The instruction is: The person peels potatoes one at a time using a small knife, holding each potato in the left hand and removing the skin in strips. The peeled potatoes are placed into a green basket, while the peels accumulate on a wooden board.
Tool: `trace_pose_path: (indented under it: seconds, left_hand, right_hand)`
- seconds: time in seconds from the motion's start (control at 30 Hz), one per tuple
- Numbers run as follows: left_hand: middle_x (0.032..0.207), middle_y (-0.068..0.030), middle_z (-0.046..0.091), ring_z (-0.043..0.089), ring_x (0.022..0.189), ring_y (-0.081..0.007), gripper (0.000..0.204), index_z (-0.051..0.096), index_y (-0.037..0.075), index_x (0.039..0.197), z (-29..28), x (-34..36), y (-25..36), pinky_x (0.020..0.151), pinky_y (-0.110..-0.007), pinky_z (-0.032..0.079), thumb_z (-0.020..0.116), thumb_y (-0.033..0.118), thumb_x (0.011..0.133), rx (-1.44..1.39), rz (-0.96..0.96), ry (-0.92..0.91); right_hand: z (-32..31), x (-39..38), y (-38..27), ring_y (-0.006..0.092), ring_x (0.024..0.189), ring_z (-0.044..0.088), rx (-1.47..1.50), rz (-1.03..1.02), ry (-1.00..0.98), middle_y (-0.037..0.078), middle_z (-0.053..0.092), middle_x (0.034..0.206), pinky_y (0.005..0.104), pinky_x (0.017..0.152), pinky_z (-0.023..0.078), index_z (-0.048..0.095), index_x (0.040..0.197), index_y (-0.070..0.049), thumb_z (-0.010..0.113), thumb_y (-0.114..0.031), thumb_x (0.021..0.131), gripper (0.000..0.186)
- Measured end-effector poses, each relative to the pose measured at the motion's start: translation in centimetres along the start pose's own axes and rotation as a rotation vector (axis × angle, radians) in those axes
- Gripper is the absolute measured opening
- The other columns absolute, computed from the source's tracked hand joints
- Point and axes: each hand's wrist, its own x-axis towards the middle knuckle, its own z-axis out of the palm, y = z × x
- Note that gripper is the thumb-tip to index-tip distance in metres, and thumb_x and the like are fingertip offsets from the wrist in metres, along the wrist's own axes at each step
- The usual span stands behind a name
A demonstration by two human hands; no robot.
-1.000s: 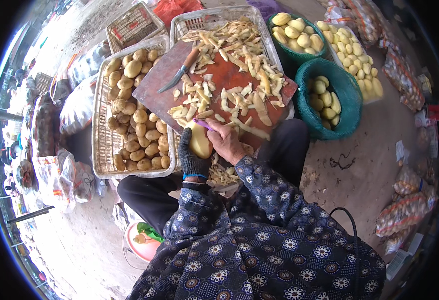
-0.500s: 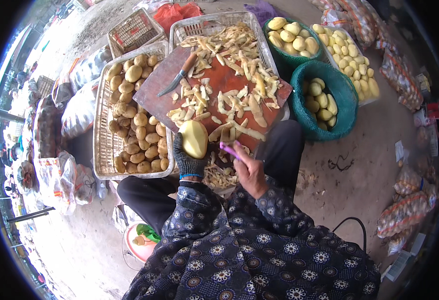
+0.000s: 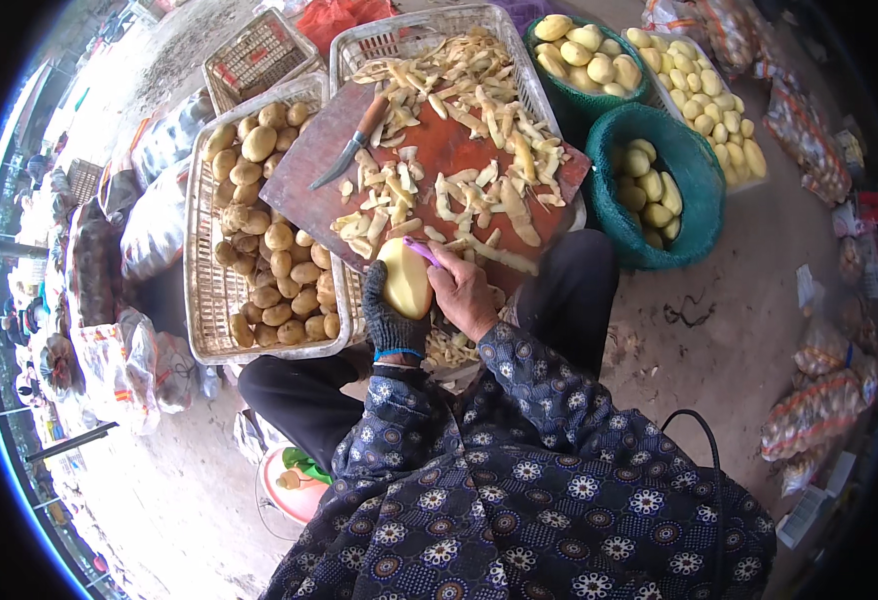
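My left hand (image 3: 389, 318), in a dark knitted glove with a blue cuff, is closed around a large peeled potato (image 3: 406, 282). My bare right hand (image 3: 464, 295) grips a purple peeler (image 3: 420, 250), whose head lies against the potato's upper right side. Just beyond both hands is a reddish board (image 3: 304, 195), strewn with potato peelings (image 3: 479, 190). A knife (image 3: 352, 145) with a wooden handle rests on the board's left part.
On the left, a white crate (image 3: 199, 285) holds unpeeled potatoes. Under the board stands another crate (image 3: 344, 50) heaped with peelings. Two green net-lined containers (image 3: 704, 215) and a pale crate (image 3: 759, 182) hold peeled potatoes at right. Filled sacks (image 3: 809, 415) line the right side.
My right hand has come up and left, bringing the peeler from beside the potato onto it. The left hand with the potato has shifted slightly right.
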Motion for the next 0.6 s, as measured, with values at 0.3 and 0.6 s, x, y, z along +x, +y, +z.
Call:
trace_pose_path:
  seconds: [0.3, 0.6]
  left_hand:
    - [0.105, -0.0139, 0.060, 0.060, 0.089, -0.0291, 0.056, 0.051, 0.003, 0.115, 0.5, 0.7, -0.3, 0.075, -0.040, 0.052, 0.060, 0.044, 0.078, 0.070, 0.100, 0.107]
    - [0.111, -0.0129, 0.057, 0.057, 0.099, -0.0291, 0.059, 0.050, 0.003, 0.118, 0.2, 1.5, 1.3, 0.085, -0.040, 0.048, 0.060, 0.044, 0.077, 0.330, 0.160, -0.065]
  right_hand:
    - [-1.4, -8.9, -1.4, 0.0296, 0.104, 0.059, -0.058, 0.057, -0.117, 0.027, 0.058, 0.110, 0.0313, 0.087, 0.045, 0.051, 0.121, 0.004, 0.050, -0.010, 0.085, 0.038]
    - [-4.5, -0.9, -2.6, 0.0136, 0.074, 0.059, 0.048, 0.027, -0.062, 0.016, 0.063, 0.085, 0.0257, 0.068, 0.046, 0.052, 0.121, 0.003, 0.049, -0.013, 0.086, 0.039]
